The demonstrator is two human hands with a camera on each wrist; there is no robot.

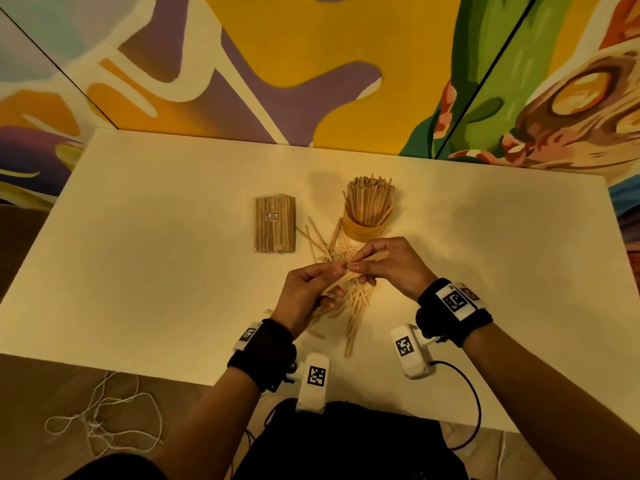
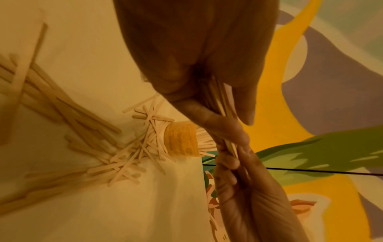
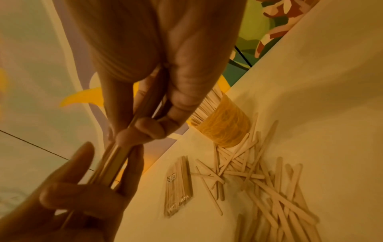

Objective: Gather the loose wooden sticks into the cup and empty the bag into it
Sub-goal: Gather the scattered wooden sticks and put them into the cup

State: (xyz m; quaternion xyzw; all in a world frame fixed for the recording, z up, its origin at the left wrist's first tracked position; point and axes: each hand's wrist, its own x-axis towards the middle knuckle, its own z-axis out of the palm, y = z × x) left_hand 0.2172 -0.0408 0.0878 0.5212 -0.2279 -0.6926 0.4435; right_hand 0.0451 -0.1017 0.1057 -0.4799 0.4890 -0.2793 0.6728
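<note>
A yellow cup, packed with upright wooden sticks, stands at the table's middle back. A clear bag of sticks lies flat to its left. Loose sticks are scattered from the cup's base toward me. Above this pile, my left hand and right hand meet and both grip one small bundle of sticks. In the left wrist view my left hand's fingers pinch the bundle. My right hand's fingers pinch its other end in the right wrist view, with the cup and bag behind.
The pale table has bare room to the left and right of the pile. A painted wall stands right behind its far edge. A white cord lies on the floor at lower left. A black cable hangs at my right wrist.
</note>
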